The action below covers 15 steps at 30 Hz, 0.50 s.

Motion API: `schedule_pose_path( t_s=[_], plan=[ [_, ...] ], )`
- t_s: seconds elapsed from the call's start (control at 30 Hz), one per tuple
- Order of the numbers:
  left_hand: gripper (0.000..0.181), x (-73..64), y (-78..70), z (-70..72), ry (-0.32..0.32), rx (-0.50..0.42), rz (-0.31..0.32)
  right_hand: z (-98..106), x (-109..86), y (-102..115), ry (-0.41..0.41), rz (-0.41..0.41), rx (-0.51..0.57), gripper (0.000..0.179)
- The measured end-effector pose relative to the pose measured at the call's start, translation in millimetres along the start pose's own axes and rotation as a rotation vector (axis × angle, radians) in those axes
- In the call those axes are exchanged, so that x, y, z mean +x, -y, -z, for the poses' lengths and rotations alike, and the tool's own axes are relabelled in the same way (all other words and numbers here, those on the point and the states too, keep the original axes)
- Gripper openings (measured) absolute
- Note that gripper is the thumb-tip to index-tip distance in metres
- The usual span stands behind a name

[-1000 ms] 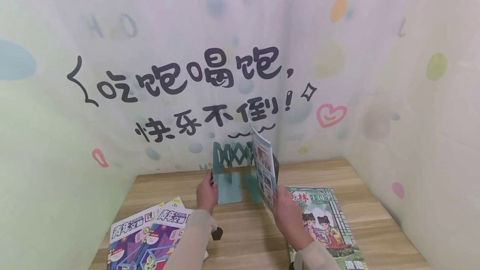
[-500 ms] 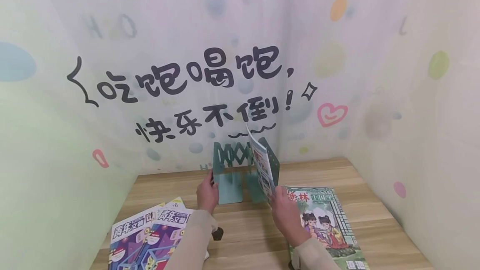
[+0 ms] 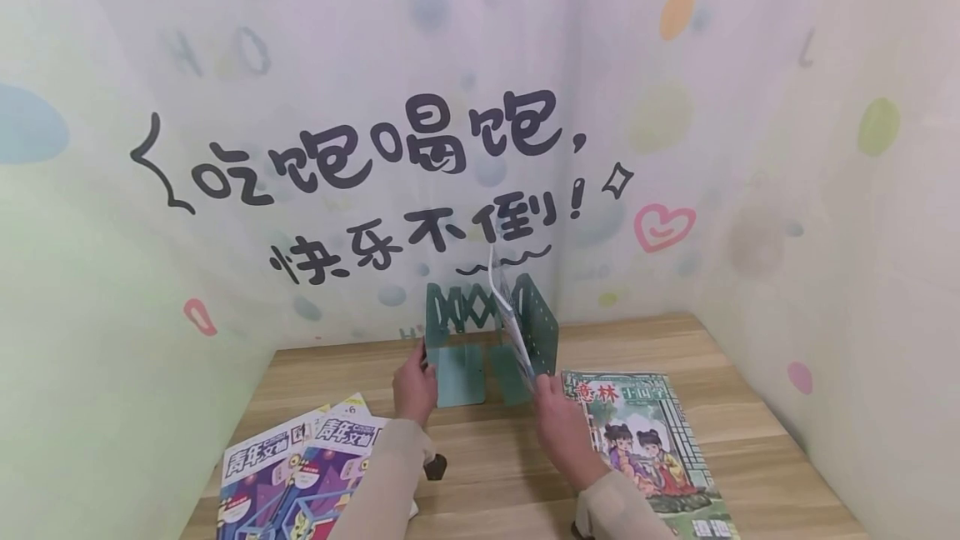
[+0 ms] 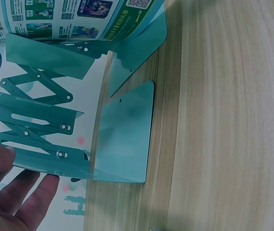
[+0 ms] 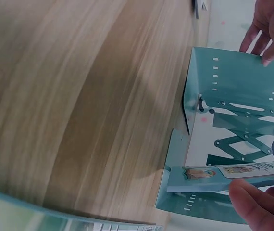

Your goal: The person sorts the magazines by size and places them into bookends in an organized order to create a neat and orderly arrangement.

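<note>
1. The left hand (image 3: 415,387) pinches the left end plate of the green book rack (image 3: 459,380), which stands near the back edge of the table (image 3: 487,486).
2. The right hand (image 3: 567,432) grips a thin magazine (image 4: 60,21), held on edge between the rack's end plates, nearer the right one; whether its lower edge touches the base, I cannot tell.
3. Toward the table's right edge lies a green-bordered magazine (image 3: 652,452), cover up, partly hidden by the right hand.
4. Purple magazines (image 3: 326,473) overlap along the table's left edge, partly hidden by the left sleeve (image 3: 384,477).
</note>
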<state>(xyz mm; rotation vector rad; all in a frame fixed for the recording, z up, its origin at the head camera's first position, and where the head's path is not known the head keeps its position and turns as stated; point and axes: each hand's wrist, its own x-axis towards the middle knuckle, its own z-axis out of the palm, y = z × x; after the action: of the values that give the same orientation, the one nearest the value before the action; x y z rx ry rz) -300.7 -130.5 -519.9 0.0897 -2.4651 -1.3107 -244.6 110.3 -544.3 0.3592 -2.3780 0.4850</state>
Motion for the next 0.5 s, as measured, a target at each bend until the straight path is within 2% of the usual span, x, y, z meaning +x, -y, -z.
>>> schedule_pose_path(
  t_s=[0.23,0.5],
  plan=[
    [0.051,0.9,0.6,-0.4,0.002,0.001,0.001,-3.7,0.4,5.3,0.03,0.006,-0.03,0.015],
    [0.051,0.6,0.0,-0.3,-0.005,0.0,-0.008,-7.7,0.7,4.0,0.075,-0.026,-0.016,0.014]
  ],
)
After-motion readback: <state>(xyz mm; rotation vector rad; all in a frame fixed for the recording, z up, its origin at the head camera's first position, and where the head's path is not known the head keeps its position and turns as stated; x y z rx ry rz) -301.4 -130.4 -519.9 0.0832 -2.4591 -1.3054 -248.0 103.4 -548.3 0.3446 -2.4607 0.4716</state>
